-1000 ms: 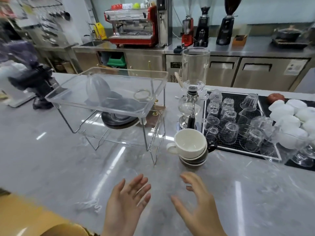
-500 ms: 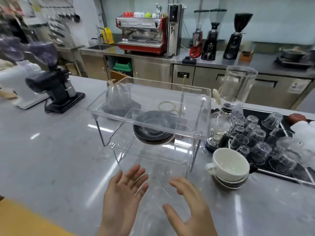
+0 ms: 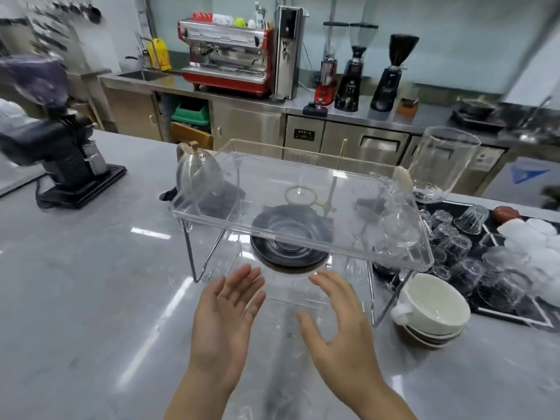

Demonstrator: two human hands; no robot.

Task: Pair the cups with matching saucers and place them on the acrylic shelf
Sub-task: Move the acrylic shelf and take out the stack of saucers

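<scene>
Open grey marble counter [image 3: 91,298] is left free to the left of the clear two-tier acrylic shelf [image 3: 303,207]. Its lower tier is blocked by a stack of dark round saucers [image 3: 289,247]. On the right, passage is narrowed by a white cup on stacked saucers [image 3: 433,310] just beside the shelf's metal leg, with upturned clear glasses [image 3: 472,262] crowded behind it.

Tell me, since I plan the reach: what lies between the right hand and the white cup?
In the head view, one metal leg of the acrylic shelf stands between the right hand and the white cup; otherwise bare counter.

Bright; glare streaks on counter [image 3: 91,268]; edges blurred
</scene>
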